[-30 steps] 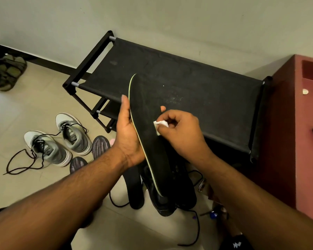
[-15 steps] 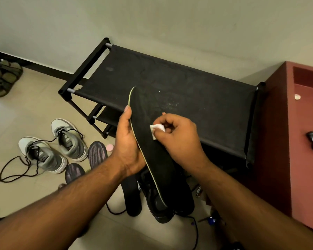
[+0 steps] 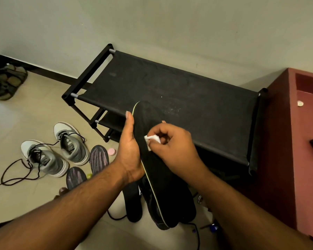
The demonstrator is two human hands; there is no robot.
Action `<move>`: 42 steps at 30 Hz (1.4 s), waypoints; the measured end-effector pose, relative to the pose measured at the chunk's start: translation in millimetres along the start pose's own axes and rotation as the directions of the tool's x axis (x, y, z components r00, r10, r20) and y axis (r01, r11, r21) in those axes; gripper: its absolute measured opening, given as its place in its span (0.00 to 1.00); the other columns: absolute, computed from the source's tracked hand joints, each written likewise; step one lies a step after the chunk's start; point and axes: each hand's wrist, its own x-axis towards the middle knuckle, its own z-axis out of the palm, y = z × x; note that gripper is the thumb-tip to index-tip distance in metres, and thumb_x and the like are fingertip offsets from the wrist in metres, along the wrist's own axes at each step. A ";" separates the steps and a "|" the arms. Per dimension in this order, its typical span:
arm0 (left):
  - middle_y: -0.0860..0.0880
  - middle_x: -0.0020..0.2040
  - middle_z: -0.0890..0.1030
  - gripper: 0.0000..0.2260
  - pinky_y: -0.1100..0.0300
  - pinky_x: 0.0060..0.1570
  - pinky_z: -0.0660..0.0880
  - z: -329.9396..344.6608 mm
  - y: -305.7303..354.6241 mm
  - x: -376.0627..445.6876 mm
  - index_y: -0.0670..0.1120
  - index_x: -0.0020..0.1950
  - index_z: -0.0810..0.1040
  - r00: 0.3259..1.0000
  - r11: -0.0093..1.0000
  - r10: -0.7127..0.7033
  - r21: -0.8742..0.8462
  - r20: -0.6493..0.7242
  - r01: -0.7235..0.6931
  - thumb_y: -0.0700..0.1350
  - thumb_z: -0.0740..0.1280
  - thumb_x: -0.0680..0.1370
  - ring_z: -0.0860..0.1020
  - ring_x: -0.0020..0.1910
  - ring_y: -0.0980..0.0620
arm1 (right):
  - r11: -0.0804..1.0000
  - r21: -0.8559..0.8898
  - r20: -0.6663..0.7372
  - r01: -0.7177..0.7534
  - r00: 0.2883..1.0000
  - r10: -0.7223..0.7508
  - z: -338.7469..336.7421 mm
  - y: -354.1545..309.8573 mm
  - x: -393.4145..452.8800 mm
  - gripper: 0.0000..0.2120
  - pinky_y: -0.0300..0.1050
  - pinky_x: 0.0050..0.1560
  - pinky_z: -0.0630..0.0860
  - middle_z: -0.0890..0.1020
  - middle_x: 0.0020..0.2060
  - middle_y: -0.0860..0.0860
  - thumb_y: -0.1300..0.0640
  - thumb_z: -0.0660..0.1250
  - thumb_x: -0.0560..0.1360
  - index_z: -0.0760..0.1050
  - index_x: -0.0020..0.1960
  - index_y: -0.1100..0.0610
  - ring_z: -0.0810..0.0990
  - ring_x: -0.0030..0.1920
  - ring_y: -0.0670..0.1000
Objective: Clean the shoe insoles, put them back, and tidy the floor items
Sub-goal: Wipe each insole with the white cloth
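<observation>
Head view: the left hand [image 3: 129,150] holds a black insole [image 3: 152,159] from behind, thumb along its yellow-green edge, its other fingers hidden. The right hand [image 3: 172,143] pinches a white wipe [image 3: 152,140] against the insole's face. The insole's lower end merges with black shoes [image 3: 170,204] on the floor. Grey sneakers [image 3: 61,150] and two loose insoles [image 3: 98,156] lie left, before the rack [image 3: 188,98].

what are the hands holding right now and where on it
The left hand grips the black insole along its left edge, near the middle. The right hand pinches a small white wipe against the insole's surface.
</observation>
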 end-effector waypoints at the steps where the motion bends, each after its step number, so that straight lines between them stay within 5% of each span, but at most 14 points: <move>1: 0.42 0.53 0.84 0.35 0.51 0.56 0.78 -1.1 0.3 0.4 0.43 0.51 0.86 1.000 1.000 0.011 0.002 -0.013 -0.011 0.70 0.53 0.76 0.83 0.52 0.47 | 0.999 0.029 0.045 0.015 0.999 -0.017 3.2 -3.0 -2.8 0.07 0.32 0.32 0.70 0.77 0.27 0.43 0.66 0.70 0.71 0.80 0.41 0.54 0.73 0.28 0.41; 6: 0.42 0.54 0.83 0.32 0.50 0.58 0.76 0.0 3.0 1.2 0.41 0.52 0.85 1.000 1.000 0.011 -0.015 0.014 -0.010 0.66 0.54 0.78 0.82 0.53 0.45 | 0.999 -0.022 -0.068 -0.032 0.997 0.030 -8.2 8.5 8.0 0.08 0.35 0.45 0.77 0.76 0.25 0.41 0.67 0.71 0.69 0.80 0.38 0.55 0.72 0.26 0.40; 10: 0.41 0.52 0.82 0.30 0.50 0.49 0.79 -0.8 4.5 3.6 0.40 0.50 0.85 0.999 0.999 0.027 -0.023 0.021 -0.027 0.63 0.54 0.77 0.82 0.50 0.44 | 0.985 0.033 -0.156 -0.170 0.972 0.174 -19.2 17.8 14.7 0.08 0.44 0.32 0.81 0.82 0.32 0.48 0.67 0.70 0.71 0.79 0.38 0.55 0.81 0.31 0.47; 13: 0.41 0.54 0.81 0.30 0.51 0.58 0.76 -3.6 4.3 5.4 0.39 0.52 0.84 0.999 0.998 0.037 -0.044 -0.005 -0.037 0.63 0.55 0.77 0.80 0.52 0.44 | 0.995 0.029 -0.081 -0.097 0.992 0.099 -7.4 9.6 7.9 0.08 0.31 0.40 0.74 0.80 0.30 0.45 0.67 0.71 0.70 0.79 0.38 0.56 0.76 0.31 0.39; 18: 0.42 0.58 0.81 0.36 0.47 0.62 0.75 -6.3 4.2 6.8 0.41 0.58 0.83 0.998 0.998 0.062 -0.013 -0.029 -0.063 0.71 0.56 0.73 0.80 0.57 0.44 | 0.996 0.088 0.141 0.020 0.990 -0.032 8.6 -3.7 -6.8 0.07 0.38 0.33 0.72 0.79 0.29 0.49 0.67 0.70 0.70 0.80 0.41 0.56 0.74 0.29 0.43; 22: 0.40 0.54 0.82 0.38 0.47 0.58 0.77 -5.9 4.6 8.7 0.41 0.55 0.84 0.999 0.999 0.034 -0.010 0.001 -0.034 0.73 0.54 0.73 0.81 0.54 0.43 | 0.994 0.000 -0.054 -0.112 0.992 0.111 -15.7 9.1 10.2 0.06 0.31 0.30 0.67 0.77 0.27 0.47 0.68 0.71 0.68 0.80 0.38 0.58 0.71 0.26 0.41; 28: 0.40 0.51 0.84 0.37 0.47 0.46 0.81 -3.1 1.6 7.6 0.43 0.48 0.86 1.000 1.000 0.004 -0.016 -0.003 -0.004 0.71 0.51 0.75 0.83 0.50 0.43 | 0.975 0.012 -0.163 -0.220 0.962 0.219 -19.8 12.4 12.3 0.09 0.44 0.30 0.80 0.82 0.31 0.49 0.68 0.70 0.70 0.79 0.37 0.55 0.82 0.30 0.49; 30: 0.40 0.55 0.83 0.37 0.43 0.50 0.80 -4.3 -2.7 7.6 0.44 0.50 0.86 0.999 0.999 -0.044 0.002 0.016 0.044 0.72 0.51 0.75 0.82 0.54 0.43 | 0.968 0.059 -0.193 -0.245 0.948 0.252 -19.1 12.5 13.3 0.09 0.46 0.30 0.81 0.83 0.32 0.50 0.67 0.69 0.71 0.79 0.38 0.55 0.82 0.31 0.51; 35: 0.35 0.61 0.78 0.33 0.32 0.65 0.64 -1.3 -14.0 3.3 0.47 0.58 0.83 0.973 0.960 -0.228 0.175 0.026 0.220 0.71 0.54 0.75 0.74 0.61 0.39 | 0.976 0.047 -0.288 -0.212 0.933 0.216 -26.7 14.0 18.7 0.06 0.34 0.27 0.72 0.82 0.32 0.49 0.63 0.70 0.72 0.79 0.38 0.53 0.78 0.29 0.42; 38: 0.36 0.61 0.79 0.36 0.33 0.62 0.68 -5.5 -5.8 7.2 0.46 0.63 0.80 0.976 0.963 -0.215 0.170 0.021 0.208 0.72 0.54 0.74 0.76 0.60 0.39 | 0.968 0.095 -0.224 -0.234 0.942 0.250 -27.8 12.3 19.2 0.07 0.35 0.26 0.73 0.82 0.32 0.49 0.65 0.70 0.71 0.79 0.39 0.54 0.78 0.29 0.42; 42: 0.38 0.62 0.80 0.37 0.37 0.59 0.72 -9.6 9.0 12.3 0.44 0.62 0.81 0.985 0.978 -0.172 0.118 -0.001 0.170 0.73 0.54 0.74 0.78 0.59 0.38 | 0.947 0.039 0.059 -0.317 0.947 0.315 -30.8 9.0 16.1 0.05 0.47 0.30 0.80 0.82 0.33 0.54 0.66 0.70 0.71 0.80 0.39 0.57 0.82 0.29 0.53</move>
